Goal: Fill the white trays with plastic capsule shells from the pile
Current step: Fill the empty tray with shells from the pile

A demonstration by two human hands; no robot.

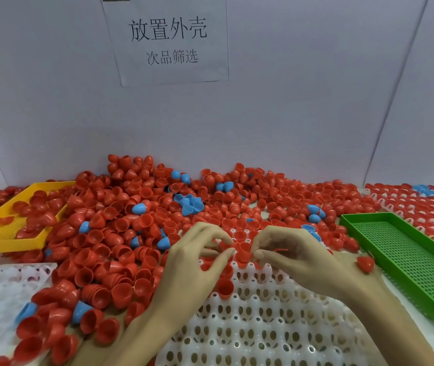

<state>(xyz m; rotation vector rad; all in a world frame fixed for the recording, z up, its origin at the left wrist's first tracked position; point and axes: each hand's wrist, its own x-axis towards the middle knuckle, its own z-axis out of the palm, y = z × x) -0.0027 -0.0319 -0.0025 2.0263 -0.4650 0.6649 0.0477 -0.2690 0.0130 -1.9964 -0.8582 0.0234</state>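
2 printed lines (168, 42): "放置外壳", "次品筛选"

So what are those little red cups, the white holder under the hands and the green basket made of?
The red cup-shaped shells look like thin moulded plastic, smooth and slightly glossy, with highlights on their domes. The white tray with rows of holed sockets seems a softer, milky, half-translucent plastic. The green rectangular perforated tray looks like rigid plastic, judging by its even grid of holes and crisp rim.

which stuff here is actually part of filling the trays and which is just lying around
In the job: pile of shells; white tray; red shell pinched between left hand and right hand.
Lying about: green basket, yellow basket, paper sign.
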